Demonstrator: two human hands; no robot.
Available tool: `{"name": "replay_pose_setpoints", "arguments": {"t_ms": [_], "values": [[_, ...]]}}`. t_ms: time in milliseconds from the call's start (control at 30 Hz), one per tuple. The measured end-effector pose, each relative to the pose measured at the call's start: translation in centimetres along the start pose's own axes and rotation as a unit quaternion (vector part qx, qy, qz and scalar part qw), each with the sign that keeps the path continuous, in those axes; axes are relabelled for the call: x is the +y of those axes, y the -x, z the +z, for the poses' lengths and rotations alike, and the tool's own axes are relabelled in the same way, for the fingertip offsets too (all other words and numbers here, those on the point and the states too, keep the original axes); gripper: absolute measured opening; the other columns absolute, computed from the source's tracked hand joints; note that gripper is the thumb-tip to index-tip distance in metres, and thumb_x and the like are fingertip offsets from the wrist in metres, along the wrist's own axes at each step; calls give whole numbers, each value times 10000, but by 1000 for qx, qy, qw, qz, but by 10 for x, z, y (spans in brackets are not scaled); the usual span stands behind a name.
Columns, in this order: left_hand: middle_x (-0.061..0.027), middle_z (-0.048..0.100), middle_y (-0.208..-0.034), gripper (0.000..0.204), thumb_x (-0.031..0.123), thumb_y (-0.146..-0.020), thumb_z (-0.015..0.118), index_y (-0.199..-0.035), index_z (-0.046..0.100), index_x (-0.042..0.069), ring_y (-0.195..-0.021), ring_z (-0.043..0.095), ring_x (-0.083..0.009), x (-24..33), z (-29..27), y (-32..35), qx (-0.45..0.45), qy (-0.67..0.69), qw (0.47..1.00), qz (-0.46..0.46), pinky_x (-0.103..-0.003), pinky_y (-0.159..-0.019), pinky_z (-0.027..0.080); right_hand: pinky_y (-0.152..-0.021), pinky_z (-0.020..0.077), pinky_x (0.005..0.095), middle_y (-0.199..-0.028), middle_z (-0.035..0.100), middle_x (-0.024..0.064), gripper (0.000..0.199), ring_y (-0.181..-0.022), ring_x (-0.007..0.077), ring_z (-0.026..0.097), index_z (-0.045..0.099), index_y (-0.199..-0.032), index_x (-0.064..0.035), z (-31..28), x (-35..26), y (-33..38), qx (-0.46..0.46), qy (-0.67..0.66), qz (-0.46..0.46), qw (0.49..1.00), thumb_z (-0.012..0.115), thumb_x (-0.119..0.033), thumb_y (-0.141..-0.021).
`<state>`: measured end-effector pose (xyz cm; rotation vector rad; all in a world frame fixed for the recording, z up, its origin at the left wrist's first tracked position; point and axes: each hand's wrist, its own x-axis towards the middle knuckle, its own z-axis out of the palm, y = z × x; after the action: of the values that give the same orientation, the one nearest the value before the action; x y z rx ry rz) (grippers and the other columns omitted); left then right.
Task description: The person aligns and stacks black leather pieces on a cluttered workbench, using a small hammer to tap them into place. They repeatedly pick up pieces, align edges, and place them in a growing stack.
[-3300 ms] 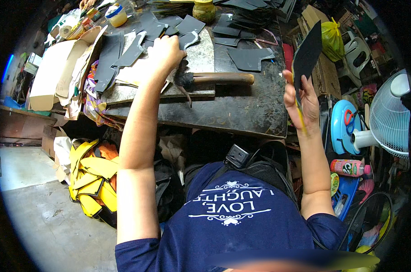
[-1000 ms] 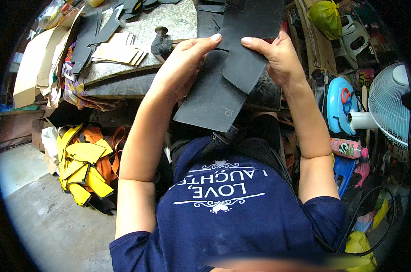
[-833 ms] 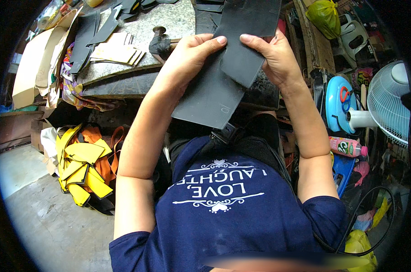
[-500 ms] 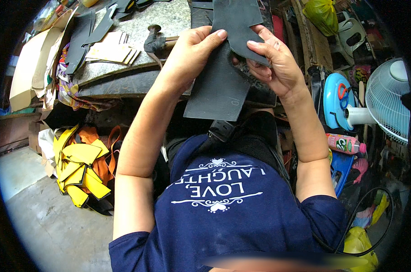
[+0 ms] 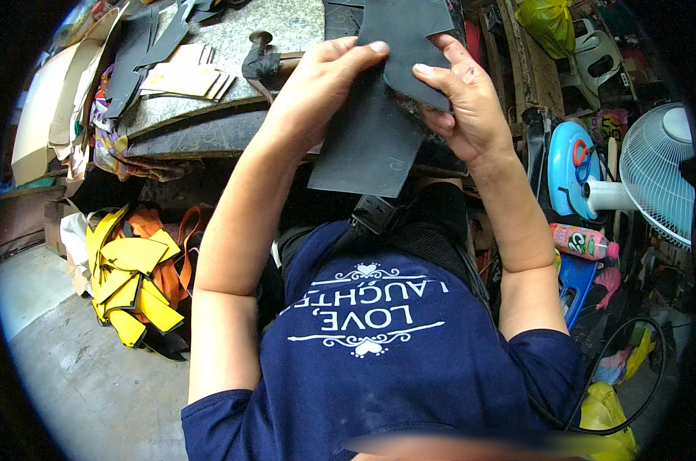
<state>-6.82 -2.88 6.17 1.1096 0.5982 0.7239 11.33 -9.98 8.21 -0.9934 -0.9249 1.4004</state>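
Observation:
Above my lap, at the table edge, I hold flat black sheet pieces that look like leather or a similar material. The lower piece (image 5: 367, 150) hangs down with a straight bottom edge. An upper piece (image 5: 409, 50) with a curved lobe overlaps it. My left hand (image 5: 325, 84) is closed on the pieces at their left side, thumb on top near the overlap. On the right side, my right hand (image 5: 467, 100) pinches the upper piece's lobe between thumb and fingers. Some right fingertips are hidden behind it. A hammer (image 5: 265, 65) lies on the table left of my hands.
On the stone slab (image 5: 286, 27) lie cream cards (image 5: 186, 77) and cut black pieces (image 5: 133, 69). Yellow pieces (image 5: 137, 265) are heaped below left. To the right stand a white fan (image 5: 662, 169), a blue round plastic item (image 5: 567, 173) and a pink bottle (image 5: 582, 240).
The upper black piece has tilted and slid slightly right in my hands, and the lower piece has moved slightly up. Both hands keep their grip.

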Motion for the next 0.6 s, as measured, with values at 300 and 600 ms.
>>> {"name": "replay_pose_setpoints", "arguments": {"t_ms": [300,600], "values": [[-94,686,-1094,429,84,-868,694,-1250,565,-62,-946,661,-133,1,-1,35,-72,7,997,2,-268,-896,527,-368,346,172,-924,628,39,461,-482,35,475,433,-1323,-64,-7,-2,-1,-3,-20,-35,999,637,-46,-910],[-95,686,-1081,430,75,-853,673,-1246,567,-64,-933,658,-126,8,2,36,-60,-11,998,8,-265,-893,522,-495,499,158,-1105,647,96,533,-729,68,662,407,-1387,-1,-9,5,-3,0,55,-99,994,641,-51,-911]]}}
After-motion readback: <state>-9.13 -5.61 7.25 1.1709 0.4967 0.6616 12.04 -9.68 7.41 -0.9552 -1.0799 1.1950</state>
